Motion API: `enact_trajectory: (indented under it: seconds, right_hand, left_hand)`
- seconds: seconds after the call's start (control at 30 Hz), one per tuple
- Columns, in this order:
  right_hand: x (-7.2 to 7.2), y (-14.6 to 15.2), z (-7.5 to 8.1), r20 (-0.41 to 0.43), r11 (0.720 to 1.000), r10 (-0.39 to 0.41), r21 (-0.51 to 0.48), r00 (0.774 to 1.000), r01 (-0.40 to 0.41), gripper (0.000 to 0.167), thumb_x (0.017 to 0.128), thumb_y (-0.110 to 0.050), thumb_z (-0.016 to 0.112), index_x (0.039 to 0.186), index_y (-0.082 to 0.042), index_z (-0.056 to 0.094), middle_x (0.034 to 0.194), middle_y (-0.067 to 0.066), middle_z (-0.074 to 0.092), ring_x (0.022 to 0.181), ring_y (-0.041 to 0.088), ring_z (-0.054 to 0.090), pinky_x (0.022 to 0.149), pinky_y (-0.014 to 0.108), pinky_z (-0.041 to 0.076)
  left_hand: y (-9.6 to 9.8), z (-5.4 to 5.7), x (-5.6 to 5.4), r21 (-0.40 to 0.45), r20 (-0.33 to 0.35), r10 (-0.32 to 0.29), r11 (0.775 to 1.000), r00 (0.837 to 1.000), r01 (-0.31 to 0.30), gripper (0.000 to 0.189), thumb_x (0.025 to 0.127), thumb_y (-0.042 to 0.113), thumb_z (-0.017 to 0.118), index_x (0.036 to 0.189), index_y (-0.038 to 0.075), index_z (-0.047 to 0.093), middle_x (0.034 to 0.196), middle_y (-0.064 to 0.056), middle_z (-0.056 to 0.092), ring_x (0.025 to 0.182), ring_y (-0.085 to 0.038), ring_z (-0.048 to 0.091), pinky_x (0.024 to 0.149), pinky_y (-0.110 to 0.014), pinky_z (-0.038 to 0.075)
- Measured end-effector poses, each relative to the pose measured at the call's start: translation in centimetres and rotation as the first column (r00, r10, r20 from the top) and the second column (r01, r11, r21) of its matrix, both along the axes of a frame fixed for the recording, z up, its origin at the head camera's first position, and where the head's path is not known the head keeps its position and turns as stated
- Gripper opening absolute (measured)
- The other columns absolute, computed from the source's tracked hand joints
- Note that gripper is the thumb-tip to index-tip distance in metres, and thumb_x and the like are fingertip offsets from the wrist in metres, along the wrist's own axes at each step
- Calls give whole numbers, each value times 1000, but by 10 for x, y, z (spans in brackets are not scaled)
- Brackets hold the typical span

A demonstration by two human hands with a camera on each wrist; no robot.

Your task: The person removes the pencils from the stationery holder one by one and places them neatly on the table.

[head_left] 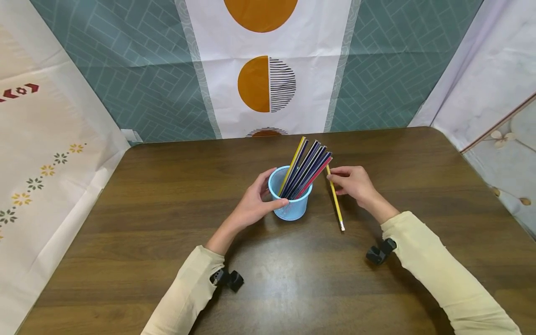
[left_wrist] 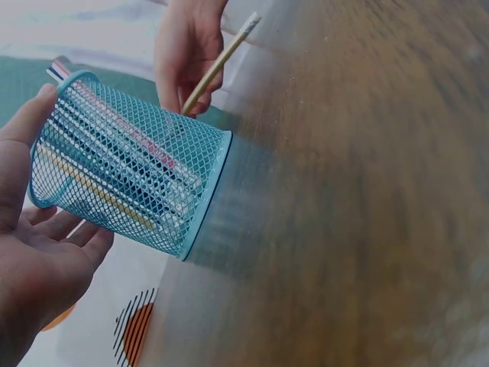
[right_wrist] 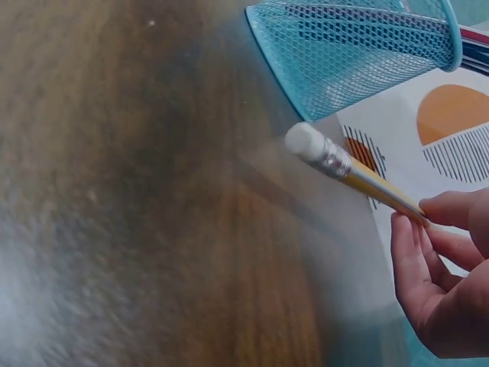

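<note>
A light blue mesh pencil cup (head_left: 291, 211) stands on the table, and my left hand (head_left: 257, 200) grips it with the thumb at the near rim and the fingers round the far side. Several pencils (head_left: 307, 170), dark ones plus a yellow and a pink one, lean rightward inside it. Just right of the cup, my right hand (head_left: 353, 184) pinches a yellow pencil (head_left: 336, 204) between thumb and fingers near its upper end. The white eraser (right_wrist: 304, 141) of this pencil points down toward me. Through the mesh (left_wrist: 130, 160) the pencils show in the left wrist view.
The brown wooden table (head_left: 167, 209) reaches back to a teal and white patterned cloth (head_left: 159, 74). Patterned cloth also hangs at both sides. A small black camera sits on each wrist, over cream sleeves (head_left: 435, 265).
</note>
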State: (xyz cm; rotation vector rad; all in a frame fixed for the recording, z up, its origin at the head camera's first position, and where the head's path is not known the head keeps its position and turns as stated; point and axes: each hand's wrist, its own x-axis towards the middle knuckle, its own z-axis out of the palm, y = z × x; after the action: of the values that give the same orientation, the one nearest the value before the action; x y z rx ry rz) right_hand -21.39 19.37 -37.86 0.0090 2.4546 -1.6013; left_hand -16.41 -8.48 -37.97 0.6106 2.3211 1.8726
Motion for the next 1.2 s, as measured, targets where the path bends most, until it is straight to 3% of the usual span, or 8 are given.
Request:
enact_trajectory:
  seconds: [0.33, 0.73, 1.2]
  right_hand:
    - [-1, -4, -10, 8, 1000, -26, 8, 1000, 26, 31, 95, -11, 61, 118, 9, 61, 101, 18, 62, 78, 15, 58, 66, 27, 57]
    - [0, -9, -21, -60, 990, -39, 131, 997, 46, 29, 94, -12, 63, 114, 9, 63, 97, 20, 63, 75, 20, 59, 61, 26, 56]
    - [-1, -12, -22, -62, 986, -40, 159, 997, 50, 28, 94, -13, 63, 113, 8, 64, 96, 20, 63, 71, 18, 58, 57, 25, 55]
  left_hand:
    - [1, -1, -1, 1, -2, -1, 1000, 1000, 1, 78, 82, 5, 76, 147, 4, 33, 139, -13, 49, 128, -23, 46, 107, -40, 36]
    - [0, 0, 0, 5, 9, 12, 1000, 1000, -12, 79, 81, 3, 77, 147, 4, 33, 139, -14, 49, 126, -24, 47, 105, -39, 38]
    - [1, 0, 1, 2, 17, 12, 1000, 1000, -12, 81, 81, 1, 77, 148, 3, 31, 140, -17, 47, 128, -27, 46, 106, -40, 37]
